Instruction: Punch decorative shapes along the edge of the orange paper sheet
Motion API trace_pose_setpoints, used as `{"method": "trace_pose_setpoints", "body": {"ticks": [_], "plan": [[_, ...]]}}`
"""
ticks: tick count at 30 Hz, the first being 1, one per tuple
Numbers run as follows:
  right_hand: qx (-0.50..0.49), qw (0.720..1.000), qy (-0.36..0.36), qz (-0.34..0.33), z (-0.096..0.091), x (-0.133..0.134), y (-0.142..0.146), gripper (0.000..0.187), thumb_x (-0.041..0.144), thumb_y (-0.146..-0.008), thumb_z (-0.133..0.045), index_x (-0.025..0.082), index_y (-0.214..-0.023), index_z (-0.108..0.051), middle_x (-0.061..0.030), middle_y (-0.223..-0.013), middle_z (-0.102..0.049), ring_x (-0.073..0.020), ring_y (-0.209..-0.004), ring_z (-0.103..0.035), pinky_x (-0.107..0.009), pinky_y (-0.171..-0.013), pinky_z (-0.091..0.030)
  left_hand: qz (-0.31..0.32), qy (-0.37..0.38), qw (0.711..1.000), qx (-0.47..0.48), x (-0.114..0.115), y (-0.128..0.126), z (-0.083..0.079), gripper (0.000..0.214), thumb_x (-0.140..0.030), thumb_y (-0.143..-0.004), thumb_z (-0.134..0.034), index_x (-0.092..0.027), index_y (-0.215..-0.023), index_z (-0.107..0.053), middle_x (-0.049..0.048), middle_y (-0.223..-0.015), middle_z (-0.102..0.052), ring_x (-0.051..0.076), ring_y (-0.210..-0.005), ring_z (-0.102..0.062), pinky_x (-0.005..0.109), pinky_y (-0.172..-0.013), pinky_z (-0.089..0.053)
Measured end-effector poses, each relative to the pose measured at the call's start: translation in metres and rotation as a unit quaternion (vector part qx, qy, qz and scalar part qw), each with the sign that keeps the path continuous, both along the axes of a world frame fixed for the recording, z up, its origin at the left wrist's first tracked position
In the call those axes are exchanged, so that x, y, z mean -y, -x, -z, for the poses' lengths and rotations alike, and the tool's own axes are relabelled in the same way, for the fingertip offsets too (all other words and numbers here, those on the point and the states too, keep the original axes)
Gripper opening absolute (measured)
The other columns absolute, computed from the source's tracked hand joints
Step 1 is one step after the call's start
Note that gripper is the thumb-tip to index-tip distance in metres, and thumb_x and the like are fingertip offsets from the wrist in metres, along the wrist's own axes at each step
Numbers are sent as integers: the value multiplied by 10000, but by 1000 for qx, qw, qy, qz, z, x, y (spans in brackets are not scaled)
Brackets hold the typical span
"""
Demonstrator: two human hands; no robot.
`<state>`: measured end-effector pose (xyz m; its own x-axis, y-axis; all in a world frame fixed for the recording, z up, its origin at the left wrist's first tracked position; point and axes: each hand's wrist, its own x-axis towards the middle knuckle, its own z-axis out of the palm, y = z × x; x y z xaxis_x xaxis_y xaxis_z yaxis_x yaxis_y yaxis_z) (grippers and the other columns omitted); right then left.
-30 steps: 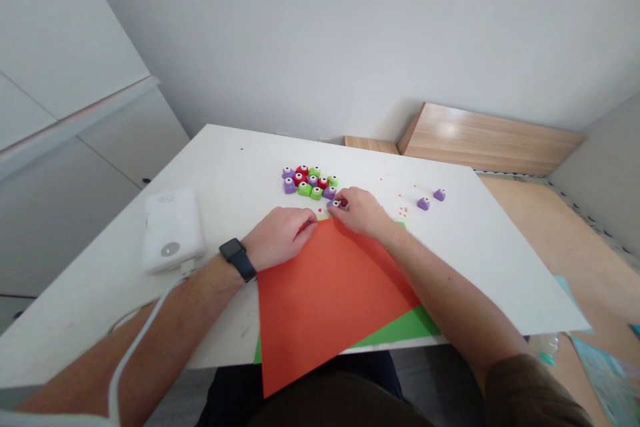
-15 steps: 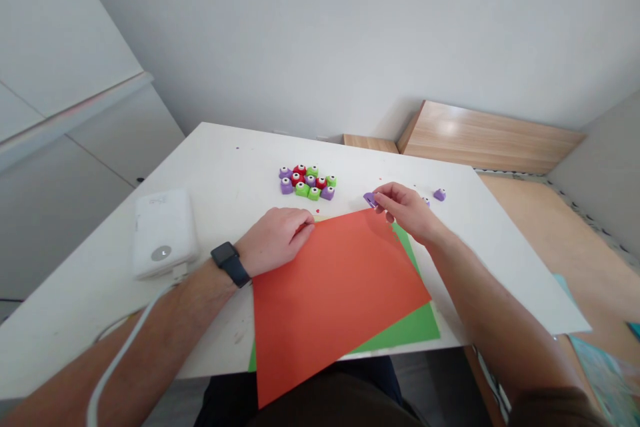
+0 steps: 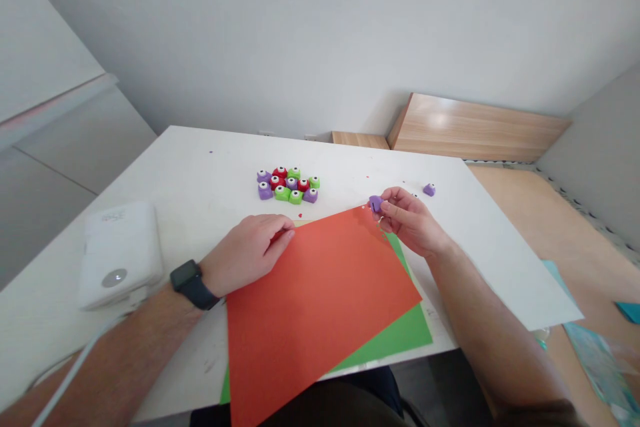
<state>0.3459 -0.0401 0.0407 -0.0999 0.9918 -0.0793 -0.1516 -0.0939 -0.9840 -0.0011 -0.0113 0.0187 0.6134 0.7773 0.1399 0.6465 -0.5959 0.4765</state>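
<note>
My right hand [image 3: 407,220] pinches a small purple paper punch [image 3: 375,203] right at the far corner of a red paper sheet [image 3: 320,300]. The red sheet lies on top of a green sheet [image 3: 400,337] on the white table [image 3: 200,180]. My left hand [image 3: 245,250], with a black watch on its wrist, rests curled on the red sheet's left corner and presses it down. A cluster of several purple, red and green punches [image 3: 289,185] sits beyond the sheets. One more purple punch [image 3: 429,190] lies alone to the right.
A white box-shaped device [image 3: 120,253] with a white cable [image 3: 75,373] sits at the table's left. Tiny red paper bits dot the table near the lone punch. Wooden boards [image 3: 475,127] lean against the wall behind; teal items [image 3: 600,353] lie on the floor at right.
My right hand lifted a purple punch from beside the cluster, carried it right, and now holds it at the red sheet's far corner. My left hand stayed on the paper.
</note>
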Motion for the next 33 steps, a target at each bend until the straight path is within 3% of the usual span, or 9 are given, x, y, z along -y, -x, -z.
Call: {"method": "trace_pose_setpoints", "body": {"ticks": [4,7,10,15,21,26,33], "plan": [[10,999,-10,37,-4,-1,-8,467,365,-763,-923,257,-1153,-690,-17,-969,-695,-181,-858,-681,-281,-655,-493,-22,18,1000,11,2,1,-2,255,-378,-1087,-452,-235,-1016,-651,31,-1004,-744,230,-929,-680,346,-844,-469],[36,998,-6,55,-2,-4,-12,371,420,-784,-906,221,-1045,-732,-27,-962,-678,-179,-867,-678,-284,-671,-512,-39,25,999,7,3,1,-4,237,-382,-1077,-451,-238,-1020,-630,26,-968,-730,224,-873,-668,340,-794,-457],[68,996,-6,63,1,-6,-14,357,486,-810,-886,219,-987,-730,-18,-915,-654,-161,-825,-645,-256,-598,-467,-53,31,998,-2,4,2,-7,207,-382,-1058,-462,-244,-1004,-607,13,-908,-715,218,-802,-650,338,-734,-434],[107,993,3,55,6,-8,-16,395,536,-842,-858,241,-1050,-699,30,-776,-619,-103,-617,-505,-231,-503,-360,-71,48,996,-2,5,2,-8,187,-383,-1053,-463,-252,-1000,-585,-16,-824,-693,205,-742,-639,333,-690,-409],[135,990,-5,33,9,-8,-13,448,600,-835,-846,222,-996,-666,13,-797,-652,-118,-627,-553,-239,-471,-353,-82,61,995,-3,3,2,-9,290,-520,-1064,-487,-261,-1032,-612,-5,-948,-746,222,-864,-685,331,-765,-435],[150,989,-15,2,12,-7,-10,463,587,-823,-862,217,-993,-643,-5,-820,-687,-141,-675,-610,-247,-493,-419,-76,72,994,-13,3,1,-9,317,-528,-1067,-482,-262,-960,-618,-24,-853,-730,211,-796,-672,323,-730,-426],[197,959,-12,202,24,-27,-41,537,687,-789,-832,221,-942,-614,-47,-899,-715,-177,-796,-673,-274,-593,-523,-71,58,996,-17,3,3,-7,321,-518,-1066,-482,-260,-928,-613,-18,-853,-737,215,-801,-680,322,-731,-432]]}}
